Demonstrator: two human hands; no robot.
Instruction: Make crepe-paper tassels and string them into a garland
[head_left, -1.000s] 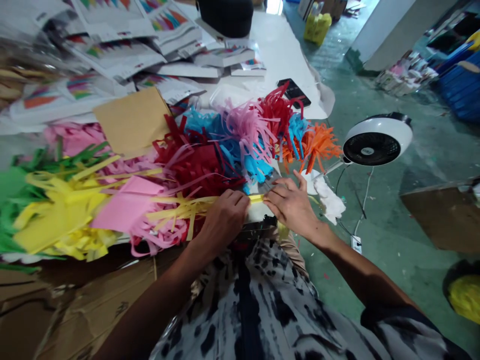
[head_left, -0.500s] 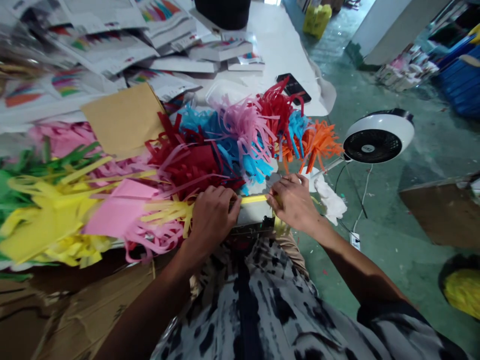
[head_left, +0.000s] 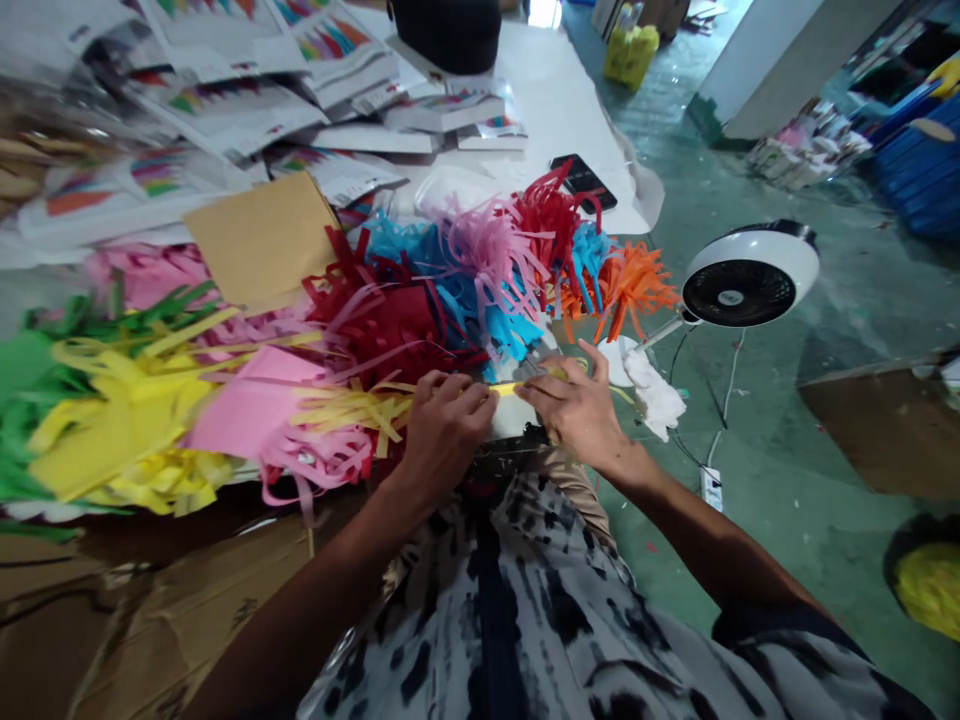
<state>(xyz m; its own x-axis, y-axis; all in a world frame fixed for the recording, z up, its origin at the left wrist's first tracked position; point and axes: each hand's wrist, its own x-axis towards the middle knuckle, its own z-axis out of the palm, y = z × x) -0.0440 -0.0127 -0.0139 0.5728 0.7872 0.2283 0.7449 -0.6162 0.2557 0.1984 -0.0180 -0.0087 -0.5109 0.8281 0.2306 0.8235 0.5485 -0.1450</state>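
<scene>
A narrow twisted band of a yellow tissue paper tassel [head_left: 505, 389] stretches between my two hands, above a pale surface at the table's front edge. My left hand [head_left: 450, 425] is closed on its left part, and loose yellow fringe [head_left: 364, 410] spreads out beyond that hand. At the right end, my right hand [head_left: 576, 408] has its fingertips on the band, with another finger lifted away. More yellow strips show partly behind the right fingers. A pink fringed sheet [head_left: 255, 400] and dark red fringe [head_left: 394, 330] lie to the left.
Blue, pink, red and orange tassels [head_left: 637, 285] lie beyond my hands. A tan card [head_left: 259, 240], a phone [head_left: 583, 183], packaged sets [head_left: 225, 110] and a black container [head_left: 446, 35] are on the table. A fan [head_left: 750, 275] stands right; a cardboard box [head_left: 877, 430] sits on the floor.
Both hands have come closer together, shortening the visible yellow band. My left hand has shifted right; the right hand's fingers have spread, one of them lifting. The view has moved slightly.
</scene>
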